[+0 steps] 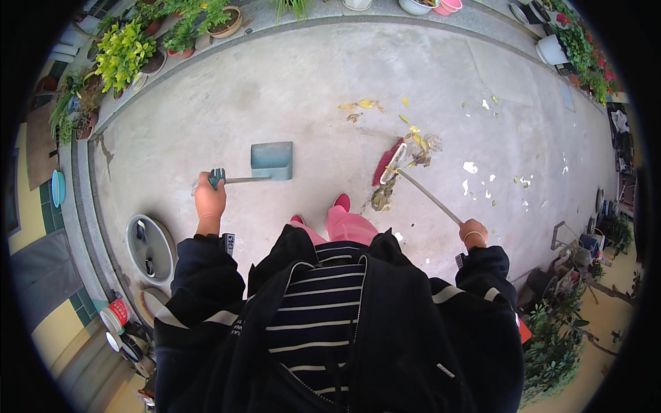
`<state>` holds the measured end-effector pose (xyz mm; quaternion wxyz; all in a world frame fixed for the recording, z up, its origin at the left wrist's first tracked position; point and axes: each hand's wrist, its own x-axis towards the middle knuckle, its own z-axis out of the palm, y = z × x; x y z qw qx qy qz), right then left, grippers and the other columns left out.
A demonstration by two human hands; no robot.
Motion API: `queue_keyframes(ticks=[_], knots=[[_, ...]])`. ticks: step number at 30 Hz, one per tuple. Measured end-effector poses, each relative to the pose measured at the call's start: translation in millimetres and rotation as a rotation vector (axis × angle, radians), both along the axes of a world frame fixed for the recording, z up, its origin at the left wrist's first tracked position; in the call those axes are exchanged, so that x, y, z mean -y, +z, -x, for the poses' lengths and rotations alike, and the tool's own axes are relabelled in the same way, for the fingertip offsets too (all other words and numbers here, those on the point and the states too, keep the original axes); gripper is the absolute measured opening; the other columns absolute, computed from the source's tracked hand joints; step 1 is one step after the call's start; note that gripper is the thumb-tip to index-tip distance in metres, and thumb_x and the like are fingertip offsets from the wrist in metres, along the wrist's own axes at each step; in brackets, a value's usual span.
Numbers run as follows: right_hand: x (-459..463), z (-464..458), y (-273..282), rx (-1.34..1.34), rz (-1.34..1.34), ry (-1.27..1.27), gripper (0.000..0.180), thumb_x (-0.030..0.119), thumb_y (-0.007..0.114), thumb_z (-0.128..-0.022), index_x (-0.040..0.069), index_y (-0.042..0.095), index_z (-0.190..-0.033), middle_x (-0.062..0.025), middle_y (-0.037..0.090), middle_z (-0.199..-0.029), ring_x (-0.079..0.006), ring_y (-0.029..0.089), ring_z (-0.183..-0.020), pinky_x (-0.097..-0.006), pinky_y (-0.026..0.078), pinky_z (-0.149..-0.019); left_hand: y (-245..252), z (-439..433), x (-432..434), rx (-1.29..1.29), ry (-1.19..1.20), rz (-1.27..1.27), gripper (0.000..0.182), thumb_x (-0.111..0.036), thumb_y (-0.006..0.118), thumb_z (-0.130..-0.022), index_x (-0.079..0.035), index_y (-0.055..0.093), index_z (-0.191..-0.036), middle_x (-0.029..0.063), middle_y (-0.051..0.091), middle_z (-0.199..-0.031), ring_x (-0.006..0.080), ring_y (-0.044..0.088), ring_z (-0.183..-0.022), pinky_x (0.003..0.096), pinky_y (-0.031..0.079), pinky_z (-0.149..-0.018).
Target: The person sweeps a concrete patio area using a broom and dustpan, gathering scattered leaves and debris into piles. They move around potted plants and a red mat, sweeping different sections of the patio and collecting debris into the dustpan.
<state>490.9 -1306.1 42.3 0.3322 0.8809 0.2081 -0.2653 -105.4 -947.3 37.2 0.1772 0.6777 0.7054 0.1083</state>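
Observation:
My left hand point(210, 199) grips the handle of a blue-green plastic dustpan point(272, 161), whose pan is off the floor or on it, I cannot tell which. In my right hand point(473, 233) is the metal stick of a broom point(390, 164) with dark red bristles and a white frame. The broom head lies beside yellow dry leaves point(421, 142) and against a clump of grey-brown debris point(382, 195). More yellow leaves point(365, 104) lie farther off. White scraps point(470, 167) are scattered on the concrete to the right of the broom.
Potted plants point(225, 23) line a raised stone ledge point(310, 21) at the far side and left. A round grey metal basin point(168, 250) stands at the lower left. Cluttered items and a leafy shrub point(552, 351) are at the right. My red shoes point(342, 201) stand on the concrete.

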Motion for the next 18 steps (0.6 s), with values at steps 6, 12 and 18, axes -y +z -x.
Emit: queue_keyframes(ticks=[6, 12, 18], knots=[[-21, 29, 17, -0.064, -0.096, 0.127, 0.034, 0.039, 0.054, -0.094, 0.010, 0.071, -0.100, -0.0141, 0.071, -0.103, -0.0338, 0.067, -0.099, -0.0441, 0.053, -0.085, 1, -13, -11, 0.002, -0.003, 0.020, 0.032, -0.017, 0.070, -0.083, -0.003, 0.054, -0.107, 0.0256, 0.067, -0.089, 0.0450, 0.064, -0.086, 0.0494, 0.052, -0.074], [-85, 86, -8, -0.212, -0.234, 0.222, 0.033, 0.038, 0.049, -0.096, 0.013, 0.071, -0.100, -0.0118, 0.070, -0.102, -0.0340, 0.066, -0.098, -0.0458, 0.053, -0.083, 7, -14, -20, -0.006, -0.009, 0.059, 0.034, -0.016, 0.069, -0.084, -0.003, 0.052, -0.110, 0.0264, 0.067, -0.091, 0.0456, 0.064, -0.088, 0.0495, 0.052, -0.075], [-201, 153, -67, -0.255, -0.225, 0.296, 0.036, 0.038, 0.052, -0.095, 0.009, 0.072, -0.103, -0.0151, 0.070, -0.107, -0.0335, 0.066, -0.104, -0.0432, 0.053, -0.087, 13, -1, -22, 0.022, 0.017, 0.089, 0.031, -0.017, 0.068, -0.085, -0.004, 0.052, -0.107, 0.0266, 0.067, -0.089, 0.0458, 0.064, -0.086, 0.0510, 0.051, -0.073]])
